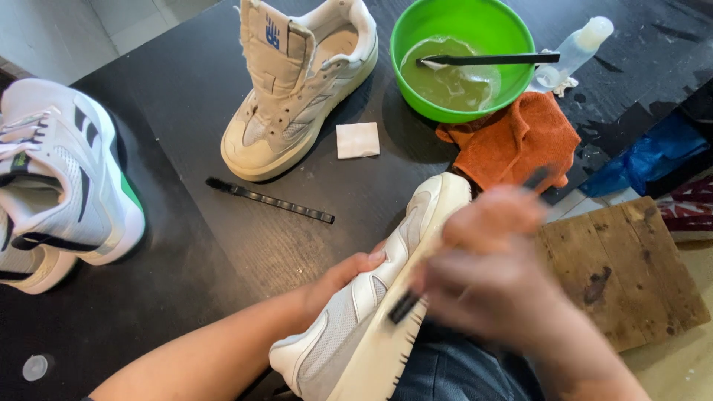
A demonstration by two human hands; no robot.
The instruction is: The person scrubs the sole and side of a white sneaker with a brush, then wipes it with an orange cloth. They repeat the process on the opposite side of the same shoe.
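1. The step in hand looks like scrubbing: the left hand (pixel 343 278) is clamped on the upper of a white sneaker (pixel 371 312) that lies on its side across the person's lap, at about 6 o'clock in the view, toe pointing toward 1 o'clock.
2. The right hand (pixel 486 271) is blurred with motion; it appears closed around a small dark brush (pixel 405 306) whose tip touches the sneaker's side just above the sole. How tightly the fingers are curled I cannot tell through the blur.
3. At 12 o'clock on the black table (pixel 186 89) stands a second white sneaker (pixel 297 96), upright, with no laces, beside a small white square pad (pixel 357 139).
4. At 1 o'clock sits a green bowl (pixel 453 56) of cloudy liquid with a dark-handled brush (pixel 490 59) laid across it; a clear bottle (pixel 575 48) is just beside it and an orange cloth (pixel 520 137) lies below.
5. A black strip-like brush (pixel 269 200) lies loose on the table near 11 o'clock, and a white and green pair of shoes (pixel 63 178) lies at 9 o'clock.
6. By my judgement, the next move calls for a steady left-hand hold while the bristles work along the midsole edge, and probably a fresh dip in the bowl at 1 o'clock once the brush runs dry.
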